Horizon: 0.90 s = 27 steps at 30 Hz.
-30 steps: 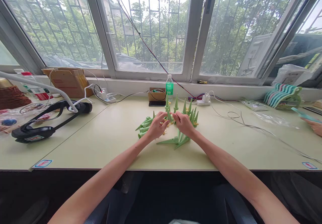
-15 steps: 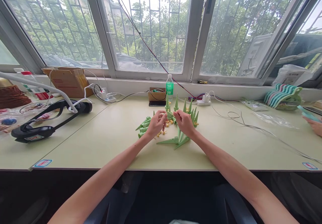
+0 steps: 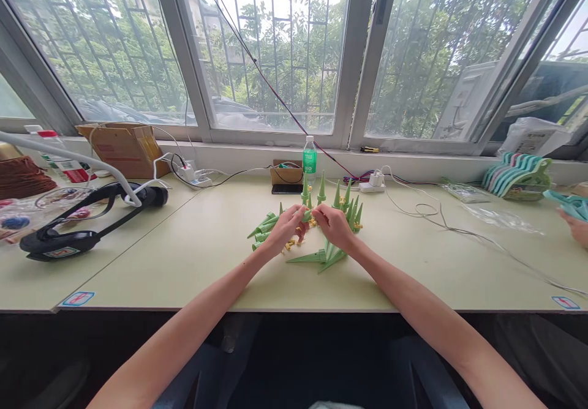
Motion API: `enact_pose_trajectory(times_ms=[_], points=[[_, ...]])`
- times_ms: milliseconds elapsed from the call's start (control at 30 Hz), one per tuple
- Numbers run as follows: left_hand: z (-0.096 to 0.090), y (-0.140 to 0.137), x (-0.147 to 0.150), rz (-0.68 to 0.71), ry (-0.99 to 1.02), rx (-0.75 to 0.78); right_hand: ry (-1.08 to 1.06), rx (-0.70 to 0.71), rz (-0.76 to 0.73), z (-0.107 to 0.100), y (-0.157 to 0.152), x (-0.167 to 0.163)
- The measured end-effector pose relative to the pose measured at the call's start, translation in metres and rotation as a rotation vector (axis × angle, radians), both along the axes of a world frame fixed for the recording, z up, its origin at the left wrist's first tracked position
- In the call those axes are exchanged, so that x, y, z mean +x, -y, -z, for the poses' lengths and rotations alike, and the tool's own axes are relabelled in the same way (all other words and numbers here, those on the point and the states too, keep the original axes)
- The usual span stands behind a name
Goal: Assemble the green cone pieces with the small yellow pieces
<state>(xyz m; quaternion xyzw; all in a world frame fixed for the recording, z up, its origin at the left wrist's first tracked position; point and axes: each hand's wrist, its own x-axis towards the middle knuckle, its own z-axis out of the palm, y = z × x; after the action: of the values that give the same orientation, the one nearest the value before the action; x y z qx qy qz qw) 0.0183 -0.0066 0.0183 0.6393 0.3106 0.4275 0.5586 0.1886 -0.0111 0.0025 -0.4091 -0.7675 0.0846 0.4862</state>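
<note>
My left hand (image 3: 285,231) is closed around a green plastic plant-watering spike (image 3: 307,216), part of which its fingers hide. Right beside it, my right hand (image 3: 334,225) pinches at the spike's end; whatever is between those fingertips is too small to make out. Several green spikes stand point-up behind the hands, among them one spike (image 3: 322,187) near the bottle. To the left lie more green spikes (image 3: 263,236) on their sides. A long spike (image 3: 307,257) rests in front of the hands, and small yellow plastic pieces (image 3: 290,245) are scattered under them.
A green-labelled bottle (image 3: 309,157), a small cardboard box (image 3: 287,170) and a dark phone (image 3: 287,189) are at the back. Black goggles (image 3: 92,225) lie at left. White cables (image 3: 441,222) and teal hangers (image 3: 517,176) are at right, near another person's hand (image 3: 576,228).
My two hands have drawn closer together, and the green spike now shows between them. At the far right, the other person's hand has shifted with its teal item.
</note>
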Motion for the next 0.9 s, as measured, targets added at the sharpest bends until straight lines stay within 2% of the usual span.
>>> enact_pose_trajectory(times_ms=[600, 733, 900], points=[[-0.0013, 0.0021, -0.0033, 0.037, -0.024, 0.0, -0.01, 0.004, -0.015, 0.0009, -0.0007, 0.0004], [-0.0013, 0.0039, -0.0035, 0.016, -0.044, 0.056, 0.005, -0.006, -0.004, 0.0027, -0.0026, 0.0011], [0.0043, 0.0025, -0.0028, -0.005, -0.074, 0.199, 0.032, -0.021, 0.007, 0.0042, -0.0041, 0.003]])
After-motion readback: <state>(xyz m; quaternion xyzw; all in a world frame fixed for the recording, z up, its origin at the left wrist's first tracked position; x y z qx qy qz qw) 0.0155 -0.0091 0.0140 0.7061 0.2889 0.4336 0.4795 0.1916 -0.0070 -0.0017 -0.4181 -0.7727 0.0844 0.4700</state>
